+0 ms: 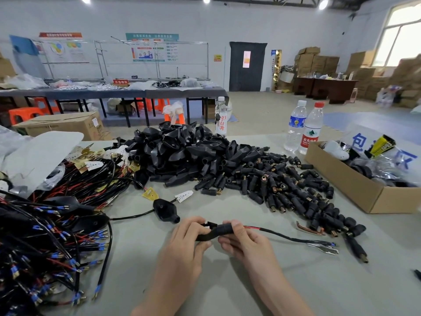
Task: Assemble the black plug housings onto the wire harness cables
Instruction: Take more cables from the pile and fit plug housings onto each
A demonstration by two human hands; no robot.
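Your left hand (189, 238) has its fingers curled round the wide end of a black plug housing (216, 230). Your right hand (241, 241) pinches the narrow end between thumb and fingers. Both grips are closed firmly on the part, which sits just above the table (227, 288), low in the middle of your view. A black cable (293, 239) leaves the housing past your right thumb and trails off to the right, its metal terminals lying on the table.

The table is pale grey-green. A pile of housings (186, 151) lies straight ahead, with a spread of small black connectors (284, 185) to its right. A tangle of cables (57, 224) with blue-collared ends fills the left side. One fitted plug (165, 209) lies just beyond your left hand. A cardboard box (355, 185) sits at the right, with water bottles (296, 126) behind it. Beyond is a workshop with long tables (114, 93), orange stools (22, 114), a dark door (247, 67) and stacked cartons (319, 61).

The housing is matte black and flattened, tapering to a round neck — red and black strands show there.
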